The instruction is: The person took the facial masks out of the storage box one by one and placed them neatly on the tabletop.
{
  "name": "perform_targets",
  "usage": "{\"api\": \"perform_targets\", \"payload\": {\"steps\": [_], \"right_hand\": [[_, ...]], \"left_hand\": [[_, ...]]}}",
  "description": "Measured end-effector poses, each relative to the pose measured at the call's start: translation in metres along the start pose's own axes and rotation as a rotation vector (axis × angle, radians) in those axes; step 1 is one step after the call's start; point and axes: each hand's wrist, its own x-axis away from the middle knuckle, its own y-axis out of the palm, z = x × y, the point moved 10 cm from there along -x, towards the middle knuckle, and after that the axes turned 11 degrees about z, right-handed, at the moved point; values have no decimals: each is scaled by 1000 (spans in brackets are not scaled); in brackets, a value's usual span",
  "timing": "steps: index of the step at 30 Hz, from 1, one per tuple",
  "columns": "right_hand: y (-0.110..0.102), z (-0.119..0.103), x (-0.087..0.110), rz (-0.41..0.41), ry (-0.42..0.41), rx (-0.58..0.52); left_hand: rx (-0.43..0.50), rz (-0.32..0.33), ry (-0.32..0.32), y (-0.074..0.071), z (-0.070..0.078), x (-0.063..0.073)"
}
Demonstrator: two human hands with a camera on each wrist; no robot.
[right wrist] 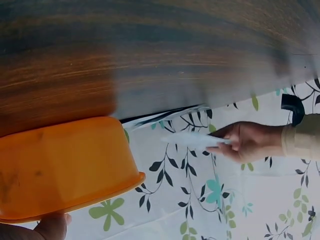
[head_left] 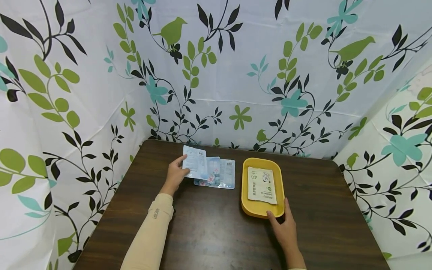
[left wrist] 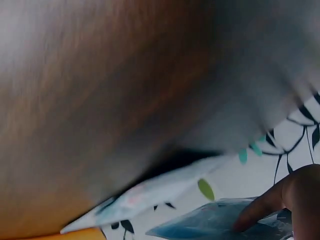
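My left hand (head_left: 175,174) pinches the left edge of a light blue sheet mask packet (head_left: 195,163), its printed back with a barcode facing up. The packet is held above two similar packets that overlap on the table, a flowered one (head_left: 214,171) and one printed side up (head_left: 228,174). In the right wrist view, this held packet (right wrist: 192,140) appears edge-on and blurred. My right hand (head_left: 286,228) grips the near right corner of a yellow plastic tray (head_left: 258,210), thumb at its near edge. A beige packet (head_left: 262,185) with a drawn animal lies inside the tray.
The dark wooden table (head_left: 209,232) carries the packets towards its back edge, with the tray to their right. Patterned cloth (head_left: 216,90) with leaves and birds hangs behind the table and along both sides.
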Motion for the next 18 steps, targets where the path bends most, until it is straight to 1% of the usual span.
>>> {"api": "perform_targets", "payload": {"steps": [5,9,13,15,18], "right_hand": [[0,-1,0,3,0,-15],[1,-2,1,9,-9,-18],[1,-2,1,12,-10,-23],[0,-2,1,11,-7,-28],[0,-2,1,11,-3,-32]], "left_hand": [[-114,-2,-9,-6,-16,-1],[-295,19,16,-13,-24,-3],[-504,13,54,-16,-31,-5],[-572,0,79,-15,-32,-5],[-670,-11,136,-11,-31,-3]]}}
